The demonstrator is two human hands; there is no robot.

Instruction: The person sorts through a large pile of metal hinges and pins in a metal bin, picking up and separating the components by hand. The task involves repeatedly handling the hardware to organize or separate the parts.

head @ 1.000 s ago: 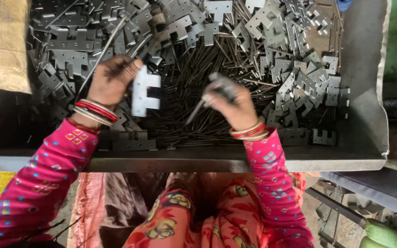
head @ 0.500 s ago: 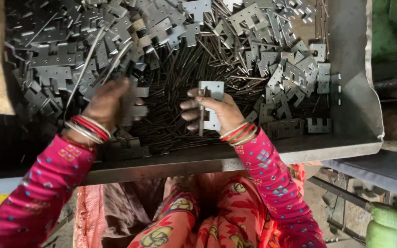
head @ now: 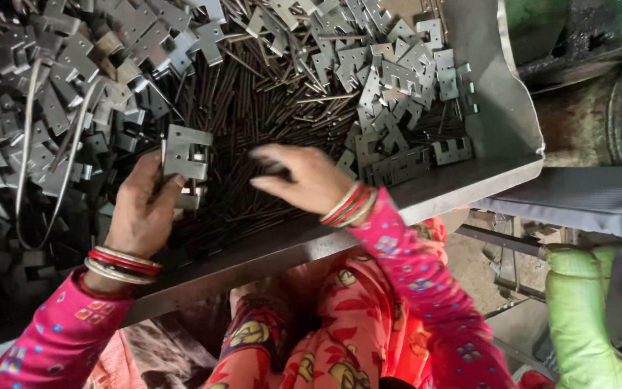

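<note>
My left hand (head: 140, 210) grips a flat grey metal bracket (head: 186, 153) with notched cut-outs and holds it upright over a bed of thin dark metal pins (head: 268, 108). More small brackets seem stacked under its fingers. My right hand (head: 301, 177) is blurred and hovers palm down over the pins, to the right of the bracket. Its fingers stretch left and I see nothing in them. Both wrists carry red and silver bangles above pink patterned sleeves.
A sheet-metal tray (head: 469, 180) tilts toward my lap and holds the pins and heaps of stamped brackets (head: 390, 79). A bent wire loop (head: 26, 144) lies on the left heap. To the right are a dark machine (head: 592, 72) and a green cloth-covered shape (head: 577, 317).
The bracket that my right hand held half a second ago now stands in my left hand. My right hand has let go and moved left over the pins. The view has shifted right.
</note>
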